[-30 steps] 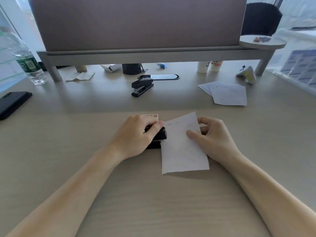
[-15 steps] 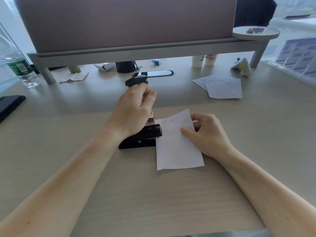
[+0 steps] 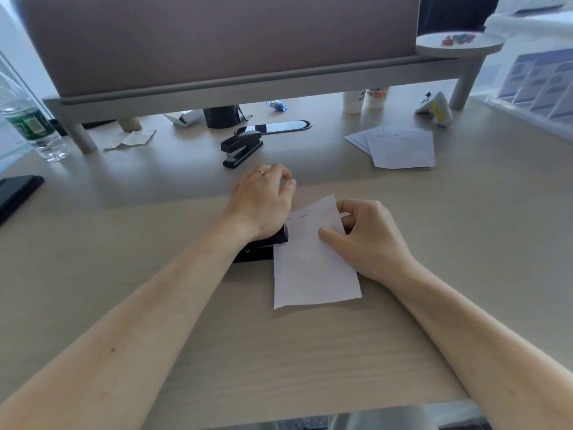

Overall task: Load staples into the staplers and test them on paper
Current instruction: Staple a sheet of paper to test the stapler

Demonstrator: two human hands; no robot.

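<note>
- On the desk (image 3: pixel 465 243), near stapler (image 3: pixel 263 246) lying flat beneath the left wrist, nose tucked over the left edge of the paper (image 3: pixel 313 268), presumably so sheet and jaw meet without lifting either.
- Left hand (image 3: pixel 260 203) raised off that stapler, fingers loosely curled, empty as far as visible; pointed toward the second stapler (image 3: pixel 242 148) farther back, perhaps next for loading or testing.
- Right hand (image 3: pixel 369 240) pinching the sheet's right edge, thumb on top and fingers curled beneath, likely to steady it or draw it free.
- Two staple marks near the top edge: test on this sheet apparently done.
- Stapled sheets (image 3: pixel 400 147) set apart at right, seemingly a finished pile.
- Staple box not made out.
</note>
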